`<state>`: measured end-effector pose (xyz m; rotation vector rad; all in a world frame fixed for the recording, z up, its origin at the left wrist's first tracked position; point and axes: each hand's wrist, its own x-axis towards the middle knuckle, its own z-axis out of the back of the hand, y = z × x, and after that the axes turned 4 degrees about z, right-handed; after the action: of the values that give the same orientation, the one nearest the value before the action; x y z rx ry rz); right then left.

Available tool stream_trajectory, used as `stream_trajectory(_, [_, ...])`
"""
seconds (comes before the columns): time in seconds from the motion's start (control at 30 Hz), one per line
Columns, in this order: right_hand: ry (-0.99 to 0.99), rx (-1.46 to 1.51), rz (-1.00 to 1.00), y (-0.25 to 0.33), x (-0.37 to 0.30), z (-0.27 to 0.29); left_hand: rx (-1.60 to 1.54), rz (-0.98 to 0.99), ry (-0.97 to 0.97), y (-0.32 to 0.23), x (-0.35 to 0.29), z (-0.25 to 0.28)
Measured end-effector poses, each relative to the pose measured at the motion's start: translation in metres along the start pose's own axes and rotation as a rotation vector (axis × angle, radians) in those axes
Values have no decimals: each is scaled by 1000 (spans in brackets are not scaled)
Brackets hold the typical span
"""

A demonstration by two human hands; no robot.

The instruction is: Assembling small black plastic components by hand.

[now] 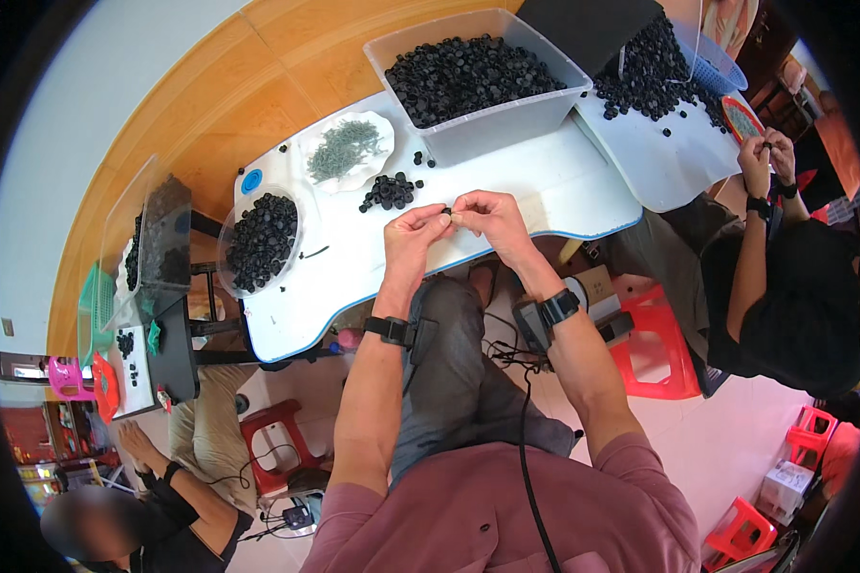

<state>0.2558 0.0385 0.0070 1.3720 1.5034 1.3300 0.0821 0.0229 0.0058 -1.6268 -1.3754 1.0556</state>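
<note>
- Small black plastic piece (447,211), roundish, sits right at your fingertips in the head view, between your left hand (413,239) and your right hand (495,222), mostly covered by them.
- On both your hands, thumb and index finger are drawn together in a pinch, their tips meeting at that piece; you can't make out exactly which tip presses where.
- Your hands are above the white tabletop (349,239), near its curved blue front edge (585,236), and your forearms cross over that edge.
- Just beyond your left fingers lies a loose heap of black round pieces (390,193), close to them but apart.
- Farther back, a large translucent plastic bin (506,129) full of similar black pieces bounds your room ahead and to the right.
- To your left, a round clear plastic tub (300,225) of black pieces stands near the table's left end, with a white scalloped plate (384,143) of small grey-green bits behind it.
- You have bare tabletop between the tub and your left hand, and another open stretch right of your right hand, below the bin.
</note>
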Motion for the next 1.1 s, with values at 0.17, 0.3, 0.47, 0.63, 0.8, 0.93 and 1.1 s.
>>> stream_trajectory(0.17, [-11,-8,2,-3,1,-2,-5,-13,-11,1,-1,-1])
stream_trajectory(0.3, [-33,-11,48,-5,0,-6,2,-34,3,3,-1,1])
stream_trajectory(0.47, [-220,158,106,-12,4,0,-58,-2,-13,0,1,-3])
stream_trajectory(0.63, [-205,-79,88,-17,-7,-11,-227,-38,-47,3,0,2])
stream_trajectory(0.8, [-212,-179,131,-17,-8,-16,-275,-56,-27,5,3,4])
stream_trajectory(0.93, [-220,-183,118,-15,-8,-18,-275,-67,-23,5,4,3])
stream_trajectory(1.1, [-224,-178,121,-16,-7,-18,-286,-68,-29,6,4,4])
